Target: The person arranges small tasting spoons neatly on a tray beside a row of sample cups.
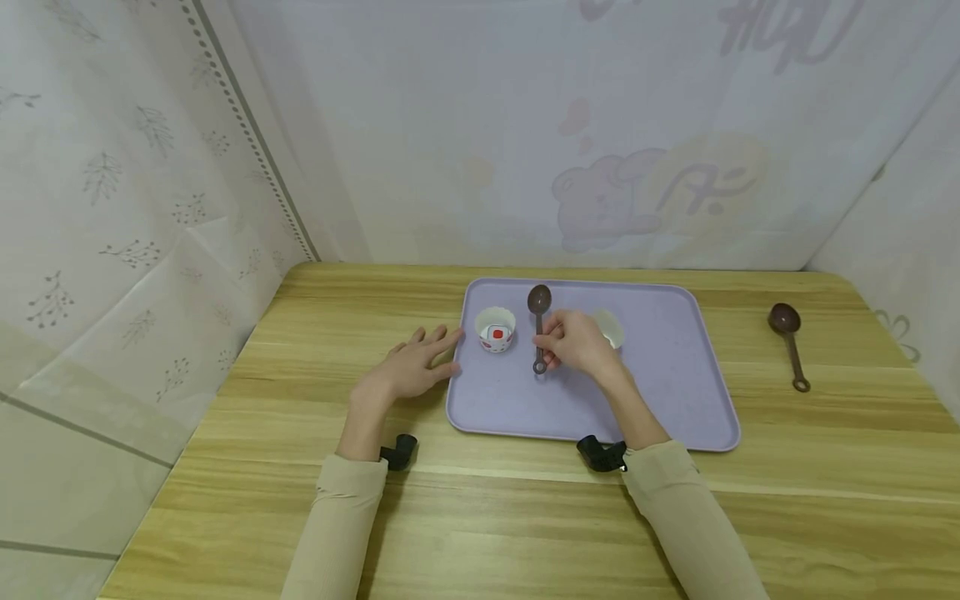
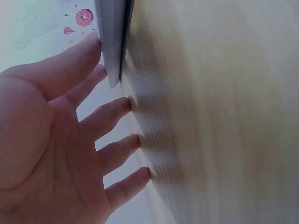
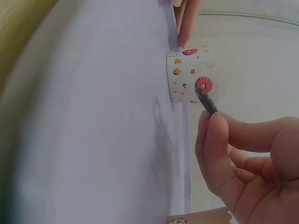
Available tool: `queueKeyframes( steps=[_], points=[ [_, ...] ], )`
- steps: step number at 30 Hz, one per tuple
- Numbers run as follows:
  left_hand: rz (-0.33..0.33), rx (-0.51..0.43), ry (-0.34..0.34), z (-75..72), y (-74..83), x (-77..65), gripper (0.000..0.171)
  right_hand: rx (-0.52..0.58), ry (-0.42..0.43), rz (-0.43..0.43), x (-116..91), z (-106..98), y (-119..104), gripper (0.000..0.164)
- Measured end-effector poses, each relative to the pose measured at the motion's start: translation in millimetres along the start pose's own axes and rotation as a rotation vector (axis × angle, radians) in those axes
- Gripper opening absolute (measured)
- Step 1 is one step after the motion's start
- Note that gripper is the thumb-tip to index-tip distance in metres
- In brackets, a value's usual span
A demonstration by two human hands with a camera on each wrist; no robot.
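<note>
My right hand [image 1: 573, 340] pinches the handle of a dark brown measuring spoon [image 1: 539, 302] between thumb and fingers, over the lavender tray [image 1: 510, 408]. Its bowl points toward the back and the ringed handle end toward me. In the right wrist view the handle [image 3: 205, 100] shows above the tray surface. My left hand [image 1: 408, 367] is spread at the tray's left edge, thumb and forefinger by the rim, the other fingertips on the wood. Just inside that edge stands a white baking cup [image 1: 495, 330] with a doughnut print; a red patch shows inside it.
A second baking cup [image 1: 609, 327] stands on the tray behind my right hand, partly hidden by it. Another dark brown measuring spoon [image 1: 787, 333] lies on the wooden table [image 1: 487, 517] right of the tray. A pale printed curtain [image 1: 450, 150] hangs behind the table.
</note>
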State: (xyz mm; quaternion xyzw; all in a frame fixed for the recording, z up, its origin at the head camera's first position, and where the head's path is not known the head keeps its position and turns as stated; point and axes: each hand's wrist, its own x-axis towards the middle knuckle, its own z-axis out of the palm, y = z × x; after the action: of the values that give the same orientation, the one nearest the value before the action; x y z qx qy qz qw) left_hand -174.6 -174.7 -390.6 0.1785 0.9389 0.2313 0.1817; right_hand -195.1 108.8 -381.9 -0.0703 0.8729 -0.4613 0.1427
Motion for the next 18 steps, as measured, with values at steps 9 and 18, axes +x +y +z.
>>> queueKeyframes(
  steps=[9, 18],
  points=[
    [0.001, -0.005, 0.000, 0.3, 0.3, 0.4, 0.064, 0.000, -0.002, 0.005, 1.8, 1.6, 3.1, 0.015],
    [0.000, -0.003, 0.002, 0.6, -0.6, 1.1, 0.064, -0.013, -0.032, 0.015, 4.2, 2.0, 3.9, 0.013]
  ],
)
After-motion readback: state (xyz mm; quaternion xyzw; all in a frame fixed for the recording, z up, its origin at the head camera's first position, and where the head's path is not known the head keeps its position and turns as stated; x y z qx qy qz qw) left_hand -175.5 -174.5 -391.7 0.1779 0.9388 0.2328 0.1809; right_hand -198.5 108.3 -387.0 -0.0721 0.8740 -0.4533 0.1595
